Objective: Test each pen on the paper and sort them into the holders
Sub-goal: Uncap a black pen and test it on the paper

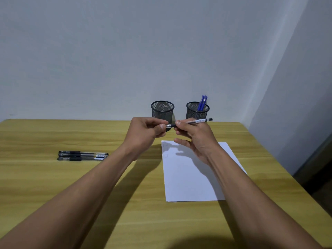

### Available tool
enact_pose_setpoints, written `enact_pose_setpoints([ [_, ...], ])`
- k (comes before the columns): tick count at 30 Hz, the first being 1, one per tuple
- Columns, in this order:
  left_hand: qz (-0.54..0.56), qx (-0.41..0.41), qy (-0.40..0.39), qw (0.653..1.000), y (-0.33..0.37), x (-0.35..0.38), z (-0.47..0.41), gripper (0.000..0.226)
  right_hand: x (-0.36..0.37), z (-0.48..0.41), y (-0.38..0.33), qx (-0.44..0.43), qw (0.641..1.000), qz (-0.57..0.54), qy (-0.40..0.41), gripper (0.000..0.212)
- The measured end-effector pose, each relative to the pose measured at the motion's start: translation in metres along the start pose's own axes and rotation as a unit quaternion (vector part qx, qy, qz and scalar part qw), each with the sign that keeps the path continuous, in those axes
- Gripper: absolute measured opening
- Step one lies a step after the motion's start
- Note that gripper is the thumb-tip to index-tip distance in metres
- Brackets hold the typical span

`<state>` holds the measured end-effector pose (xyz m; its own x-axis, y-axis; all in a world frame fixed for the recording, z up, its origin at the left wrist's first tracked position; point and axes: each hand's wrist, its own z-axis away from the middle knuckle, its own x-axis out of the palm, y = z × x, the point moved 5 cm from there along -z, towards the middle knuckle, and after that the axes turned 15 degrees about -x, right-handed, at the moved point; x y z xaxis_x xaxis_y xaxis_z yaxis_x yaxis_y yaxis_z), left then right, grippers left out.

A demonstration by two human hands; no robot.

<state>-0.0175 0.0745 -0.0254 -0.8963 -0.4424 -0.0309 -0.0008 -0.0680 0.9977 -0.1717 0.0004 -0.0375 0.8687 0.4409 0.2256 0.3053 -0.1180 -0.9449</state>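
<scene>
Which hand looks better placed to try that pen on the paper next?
Probably the right hand: it holds the pen by its barrel, over the paper. The left hand only pinches the pen's other end.

Both arms reach forward — left hand point(146, 131) and right hand point(195, 136) pinch one pen point(196, 121).

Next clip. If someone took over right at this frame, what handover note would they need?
Left grip pinches the pen at its tip end; right grip holds its barrel, above the paper.
Two blue pens stand in the right holder; left holder shows none. Black pens lie on the table, left.
Done: blue pens sorted; faint marks on paper.
Left: test the held pen, sort it, then the black pens.
</scene>
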Motion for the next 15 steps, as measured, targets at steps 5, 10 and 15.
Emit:
enact_pose_setpoints([
  [5,-0.002,0.006,0.023,1.0,0.005,-0.016,-0.007,0.01,-0.01,-0.007,-0.01,-0.022,0.999,-0.018,0.037,0.003],
  [10,-0.003,0.018,0.03,0.999,0.011,-0.029,-0.014,0.011,-0.017,-0.021,-0.035,-0.108,0.984,0.144,0.016,0.008],
  [15,-0.069,0.042,0.039,0.996,0.02,-0.03,-0.025,0.01,-0.004,-0.033,-0.053,-0.213,0.898,0.38,-0.051,0.028],
])
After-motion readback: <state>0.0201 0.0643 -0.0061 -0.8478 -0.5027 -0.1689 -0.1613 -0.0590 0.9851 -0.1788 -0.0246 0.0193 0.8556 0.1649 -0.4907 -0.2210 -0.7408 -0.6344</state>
